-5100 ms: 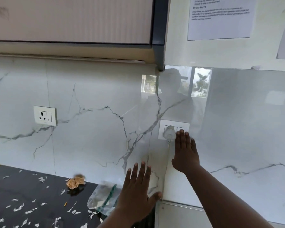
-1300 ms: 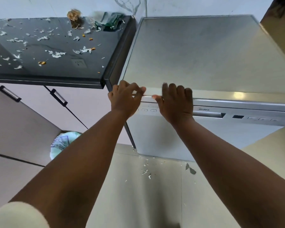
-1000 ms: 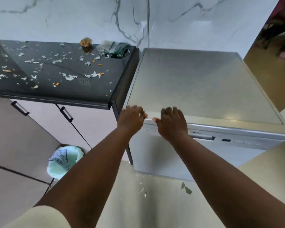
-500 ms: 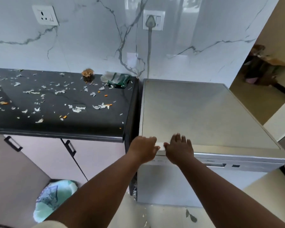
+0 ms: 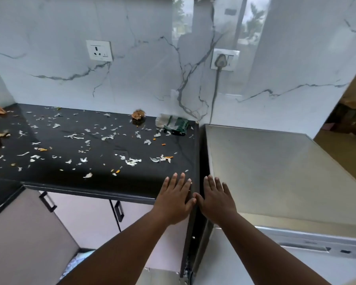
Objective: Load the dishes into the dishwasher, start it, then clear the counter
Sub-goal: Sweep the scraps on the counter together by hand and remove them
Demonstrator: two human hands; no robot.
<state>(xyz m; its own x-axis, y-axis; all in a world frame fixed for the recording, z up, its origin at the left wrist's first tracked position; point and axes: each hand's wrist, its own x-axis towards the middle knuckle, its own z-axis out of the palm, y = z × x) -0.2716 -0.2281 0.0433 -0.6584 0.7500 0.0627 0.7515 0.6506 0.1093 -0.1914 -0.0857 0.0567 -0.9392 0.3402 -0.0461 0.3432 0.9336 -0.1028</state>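
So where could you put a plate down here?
The steel dishwasher top, right of the right hand, is bare. The black stone counter is strewn with white scraps; a green packet sits at its back corner.

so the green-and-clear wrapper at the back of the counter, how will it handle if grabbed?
The wrapper looks like thin crumpled film, so probably floppy and very light. Likely to crush under fingers rather than hold shape. A push may skid it across the glossy black counter along with the scraps.
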